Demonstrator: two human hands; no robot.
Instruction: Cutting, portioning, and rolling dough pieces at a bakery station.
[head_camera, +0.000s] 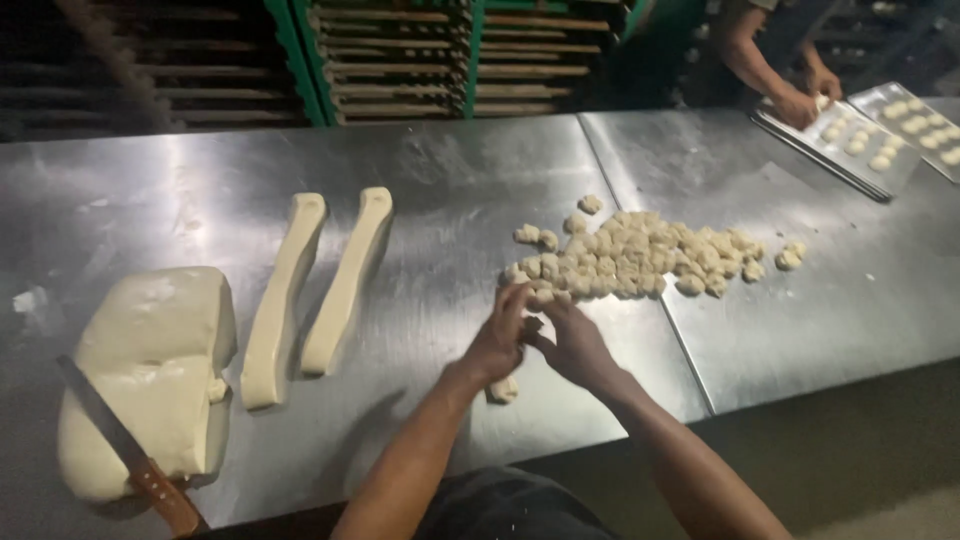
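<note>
Small dough pieces (630, 262): pale, lumpy, roughly cut, heaped in a loose pile near the middle of the tabletop (450, 170), straddling the seam between 2 steel sheets. Too many to count; a few strays at the pile's far edge and right end. 1 more lump (503, 390) lying alone toward the near edge, just beneath the wrists.

Left hand (500, 335) and right hand (575, 345) pressed together at the pile's near-left end, fingers curled around something between the palms; cannot tell exactly what, since the fingers hide it.

Further left, 2 long dough strips (315, 285), side by side, running from the far side toward the near edge. At the near-left corner, 1 big dough block (150, 375), smooth and cream-coloured, with 1 wooden-handled knife (120, 440) laid across its near side.

Tabletop: dull, scuffed stainless steel, streaked with reflections.

At the far-right corner, 2 baking trays (880, 135) lined with small shaped pieces, and a co-worker's 2 hands (808, 98) at the nearer tray.

Behind the far edge, green racks (400, 55) stacked with wooden shelves, dim room beyond.
</note>
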